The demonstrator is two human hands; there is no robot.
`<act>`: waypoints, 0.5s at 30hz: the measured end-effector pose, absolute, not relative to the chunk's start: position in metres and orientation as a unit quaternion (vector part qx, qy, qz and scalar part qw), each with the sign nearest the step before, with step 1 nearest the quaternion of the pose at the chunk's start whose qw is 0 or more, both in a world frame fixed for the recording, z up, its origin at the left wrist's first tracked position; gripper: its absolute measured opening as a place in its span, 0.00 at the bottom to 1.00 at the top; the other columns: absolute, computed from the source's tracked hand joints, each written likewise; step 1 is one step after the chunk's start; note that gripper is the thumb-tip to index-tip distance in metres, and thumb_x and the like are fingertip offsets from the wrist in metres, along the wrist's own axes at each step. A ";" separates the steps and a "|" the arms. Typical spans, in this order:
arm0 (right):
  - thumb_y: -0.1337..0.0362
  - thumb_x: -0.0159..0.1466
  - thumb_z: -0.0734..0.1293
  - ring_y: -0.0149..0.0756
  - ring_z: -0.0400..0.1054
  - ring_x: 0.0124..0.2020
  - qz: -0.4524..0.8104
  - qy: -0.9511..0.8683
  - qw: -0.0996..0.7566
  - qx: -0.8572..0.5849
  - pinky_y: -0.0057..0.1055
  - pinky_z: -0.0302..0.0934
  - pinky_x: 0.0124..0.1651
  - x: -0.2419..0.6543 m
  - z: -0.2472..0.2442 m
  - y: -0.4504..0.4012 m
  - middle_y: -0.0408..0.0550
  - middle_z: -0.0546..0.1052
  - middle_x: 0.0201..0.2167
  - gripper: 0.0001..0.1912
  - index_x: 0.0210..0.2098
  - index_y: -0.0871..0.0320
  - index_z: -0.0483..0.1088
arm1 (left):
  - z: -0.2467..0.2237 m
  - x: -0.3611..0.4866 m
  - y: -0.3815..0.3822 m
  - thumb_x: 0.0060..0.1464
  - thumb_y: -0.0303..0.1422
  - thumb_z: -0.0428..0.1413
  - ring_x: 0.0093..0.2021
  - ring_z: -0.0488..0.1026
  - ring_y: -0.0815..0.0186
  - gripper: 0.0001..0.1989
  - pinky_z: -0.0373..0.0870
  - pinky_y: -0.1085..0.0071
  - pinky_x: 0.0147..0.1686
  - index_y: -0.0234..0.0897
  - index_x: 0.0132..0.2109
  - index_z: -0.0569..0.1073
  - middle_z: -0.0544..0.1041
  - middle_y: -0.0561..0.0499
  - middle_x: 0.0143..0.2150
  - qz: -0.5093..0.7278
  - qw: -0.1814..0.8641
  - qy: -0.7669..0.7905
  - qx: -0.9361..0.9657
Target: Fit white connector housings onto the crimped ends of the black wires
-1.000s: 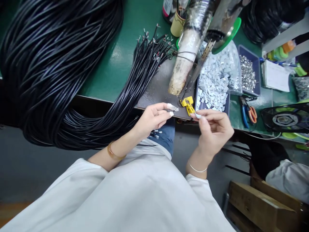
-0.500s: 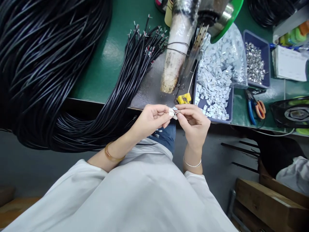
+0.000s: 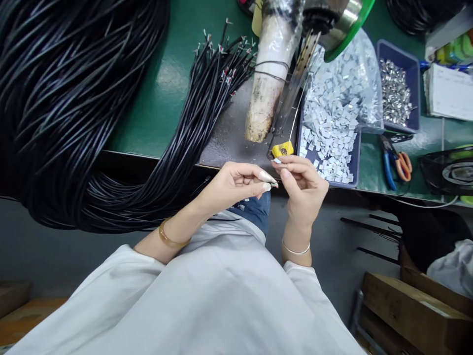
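Note:
My left hand [image 3: 240, 186], with pale covers on its fingertips, pinches a cable end [image 3: 274, 184] whose small colored wires stick out past the fingers. Just right of it, my right hand [image 3: 305, 185] holds a small pale blue piece [image 3: 277, 160] between finger and thumb. The two hands are slightly apart, at the front edge of the green table [image 3: 173, 79]. Many similar pale pieces [image 3: 334, 140] fill a tray beyond my right hand. A yellow block [image 3: 283, 149] sits just past the fingers. To the left lies a bundle of black cables [image 3: 199, 103] with stripped ends.
A large mass of black cable [image 3: 74, 88] covers the left side. A wrapped white tube [image 3: 268, 88] and a green-rimmed reel [image 3: 349, 29] stand ahead. On the right are a bin of metal parts [image 3: 397, 93], pliers [image 3: 394, 165] and papers [image 3: 451, 91].
The hands have moved apart. My right hand has shifted right and now shows a pale blue piece at its fingertips; the wire ends at my left fingertips are now exposed.

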State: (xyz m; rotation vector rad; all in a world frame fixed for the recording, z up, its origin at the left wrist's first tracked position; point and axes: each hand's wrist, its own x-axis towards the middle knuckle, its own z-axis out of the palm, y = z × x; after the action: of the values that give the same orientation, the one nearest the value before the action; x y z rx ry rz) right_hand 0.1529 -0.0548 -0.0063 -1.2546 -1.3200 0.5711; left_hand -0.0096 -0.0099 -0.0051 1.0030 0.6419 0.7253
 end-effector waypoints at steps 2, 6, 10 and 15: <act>0.69 0.66 0.66 0.34 0.78 0.42 0.193 -0.562 0.596 -0.540 0.37 0.77 0.43 0.151 -0.003 -0.056 0.45 0.80 0.40 0.06 0.39 0.54 0.74 | -0.004 -0.008 -0.008 0.49 0.34 0.66 0.20 0.64 0.77 0.10 0.60 0.80 0.20 0.32 0.37 0.81 0.73 0.54 0.21 0.360 0.748 0.316 0.460; 0.70 0.68 0.62 0.36 0.78 0.45 0.071 -0.631 0.573 -0.519 0.40 0.77 0.45 0.143 0.003 -0.062 0.45 0.81 0.42 0.11 0.46 0.51 0.71 | -0.002 -0.004 -0.004 0.46 0.31 0.66 0.24 0.67 0.77 0.05 0.65 0.80 0.26 0.32 0.30 0.80 0.76 0.53 0.25 0.419 0.716 0.339 0.443; 0.71 0.65 0.66 0.34 0.78 0.42 0.004 -0.676 0.534 -0.507 0.35 0.76 0.44 0.139 -0.002 -0.061 0.44 0.82 0.40 0.09 0.43 0.52 0.72 | -0.003 -0.001 -0.001 0.44 0.28 0.65 0.24 0.68 0.76 0.03 0.65 0.80 0.27 0.33 0.28 0.78 0.75 0.55 0.23 0.442 0.691 0.367 0.439; 0.70 0.65 0.66 0.34 0.78 0.40 0.094 -0.605 0.576 -0.542 0.33 0.75 0.39 0.142 -0.010 -0.055 0.45 0.81 0.39 0.05 0.39 0.54 0.70 | -0.005 -0.002 0.000 0.44 0.30 0.65 0.22 0.66 0.77 0.04 0.65 0.79 0.27 0.33 0.28 0.79 0.74 0.55 0.23 0.450 0.715 0.344 0.411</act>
State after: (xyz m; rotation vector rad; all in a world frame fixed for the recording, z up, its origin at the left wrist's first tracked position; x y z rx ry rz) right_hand 0.1418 -0.0551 -0.0102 -1.2695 -1.4162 0.2197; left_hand -0.0017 0.0003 -0.0054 0.9104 0.7620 0.9957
